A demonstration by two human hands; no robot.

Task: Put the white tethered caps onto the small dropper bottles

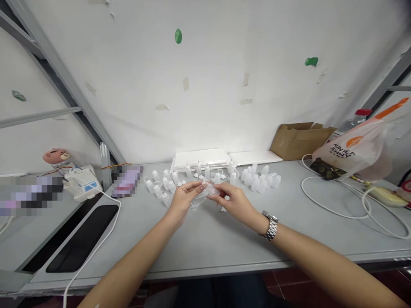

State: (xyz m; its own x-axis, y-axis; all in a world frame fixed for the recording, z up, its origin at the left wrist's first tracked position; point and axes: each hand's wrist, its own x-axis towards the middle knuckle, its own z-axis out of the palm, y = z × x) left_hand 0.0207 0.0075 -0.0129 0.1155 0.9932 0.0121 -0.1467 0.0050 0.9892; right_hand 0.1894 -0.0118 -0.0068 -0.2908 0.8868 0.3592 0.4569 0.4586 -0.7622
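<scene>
Here's the head view, and I have both bare hands meeting in front of the low stack of flat white sheets [202,159] at the wall; I take that stack as my landmark. Between them is a small translucent plastic bottle [212,191], tilted and straight in front of the stack. My left hand [186,196] is pinching its left end with thumb and fingertips, and my right hand [233,199] grips the other end, so both are grasping it. Which part sits under the left fingertips is too small to tell. A thin clear strap with a ring [194,207] dangles below the left fingers. And there's a silver metal link watch [270,225] on the right wrist!

Left-front of the stack, I see a cluster of translucent bottles with narrow nozzle tops [157,191], mostly upright; more stand directly before it. Off to its right, a bunch of milky bottles without nozzles [261,183] crowds together. Farther right of the stack sit an open brown cardboard box [298,143] and a white printed plastic bag [356,143].
</scene>
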